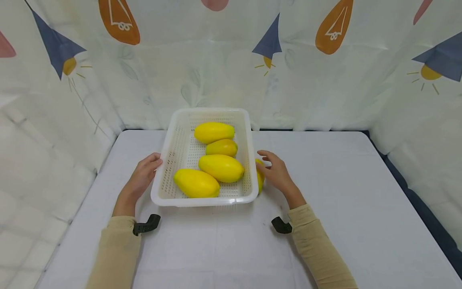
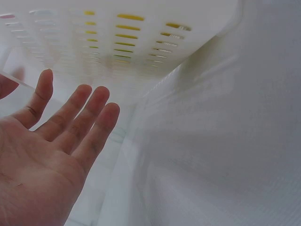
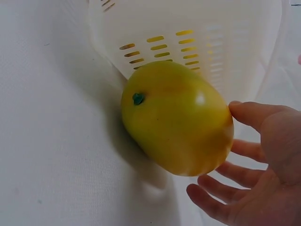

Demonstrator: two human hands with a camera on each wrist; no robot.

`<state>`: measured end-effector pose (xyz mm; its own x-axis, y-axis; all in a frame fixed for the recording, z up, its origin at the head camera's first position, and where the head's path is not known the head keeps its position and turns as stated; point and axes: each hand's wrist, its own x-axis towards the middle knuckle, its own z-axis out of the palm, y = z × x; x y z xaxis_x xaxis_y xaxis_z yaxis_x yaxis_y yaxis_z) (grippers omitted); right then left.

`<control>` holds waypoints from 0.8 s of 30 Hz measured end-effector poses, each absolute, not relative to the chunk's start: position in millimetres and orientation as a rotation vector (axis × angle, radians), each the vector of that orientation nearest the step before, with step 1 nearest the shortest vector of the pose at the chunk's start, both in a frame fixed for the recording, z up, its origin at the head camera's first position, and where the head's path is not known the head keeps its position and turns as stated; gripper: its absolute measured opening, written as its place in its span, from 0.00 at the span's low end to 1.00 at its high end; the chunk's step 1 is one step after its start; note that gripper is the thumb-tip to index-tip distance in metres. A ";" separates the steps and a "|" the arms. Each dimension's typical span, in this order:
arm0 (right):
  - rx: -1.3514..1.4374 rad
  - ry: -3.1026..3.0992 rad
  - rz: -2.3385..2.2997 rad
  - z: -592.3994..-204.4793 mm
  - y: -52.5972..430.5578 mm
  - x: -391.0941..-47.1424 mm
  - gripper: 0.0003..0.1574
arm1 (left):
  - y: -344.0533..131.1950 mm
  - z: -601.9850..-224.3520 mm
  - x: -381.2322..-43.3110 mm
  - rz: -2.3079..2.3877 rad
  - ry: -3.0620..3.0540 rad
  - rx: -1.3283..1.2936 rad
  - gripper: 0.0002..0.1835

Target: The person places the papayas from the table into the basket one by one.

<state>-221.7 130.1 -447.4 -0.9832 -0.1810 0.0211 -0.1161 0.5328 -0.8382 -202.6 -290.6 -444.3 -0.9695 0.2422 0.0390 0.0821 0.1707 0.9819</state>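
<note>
A white perforated plastic basket [image 1: 195, 202] stands on the table with several yellow papayas [image 1: 221, 168] lying in it. At its left side is my left hand [image 1: 145, 173], fingertips right at the rim. In the left wrist view, that hand [image 2: 51, 150] shows spread, nearly straight fingers beside the basket wall [image 2: 61, 47]. Outside the basket's right wall lies one more papaya [image 3: 178, 117], its green stem end towards the right wrist camera. My right hand [image 1: 276, 170] is at this papaya, thumb tip touching its skin and the other fingers loosely spread, partly behind it.
White cloth covers the table [image 1: 343, 192]. A pale curtain [image 1: 223, 60] with printed lamps and leaves hangs behind the table and at both sides. Each wrist carries a black mount, the left mount [image 1: 146, 224] and the right mount [image 1: 281, 225].
</note>
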 end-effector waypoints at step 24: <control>-0.186 2.626 -1.352 -451.5 125.8 -215.3 0.31 | -290.9 -444.4 -202.3 1.895 2.322 0.328 0.18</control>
<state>-215.3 125.8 -451.5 -0.9757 -0.1930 -0.1035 -0.0278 0.5780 -0.8155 -202.3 -290.9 -444.4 -0.9683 0.2466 0.0386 0.0872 0.1896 0.9780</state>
